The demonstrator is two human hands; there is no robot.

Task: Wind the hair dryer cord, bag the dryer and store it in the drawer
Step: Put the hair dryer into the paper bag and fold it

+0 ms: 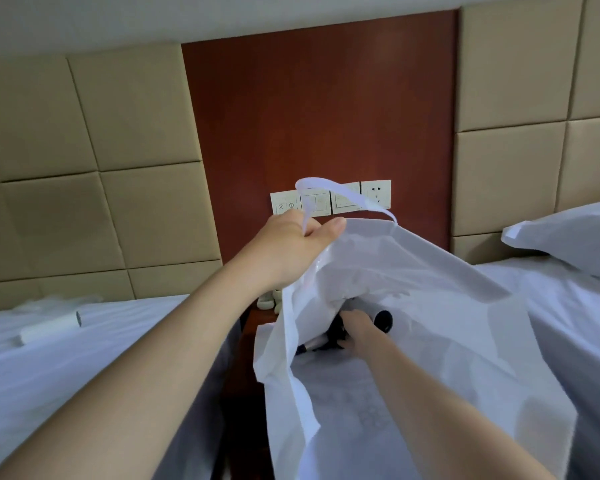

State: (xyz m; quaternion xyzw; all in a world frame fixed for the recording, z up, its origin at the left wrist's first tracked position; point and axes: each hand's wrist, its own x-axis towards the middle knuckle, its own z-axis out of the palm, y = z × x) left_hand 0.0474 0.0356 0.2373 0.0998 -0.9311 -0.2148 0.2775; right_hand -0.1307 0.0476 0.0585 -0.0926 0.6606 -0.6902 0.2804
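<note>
Dryer [383, 320]: lies low inside the bag [430, 306]
Long axis: across the view, black round end to the right, slim silver end to the left
Right hand [355, 329]: the nearer one, fingers curled over the dryer's middle
Left hand [291, 244]: well above, grips the bag's rim by its strap [352, 198], holding the mouth open

Left bed [49, 375] is carrying a white roll [49, 329] near its head end. Right bed [575, 327] is holding a pillow [568, 233], and the nightstand [257, 318] between them is carrying some small white things [269, 300].
</note>
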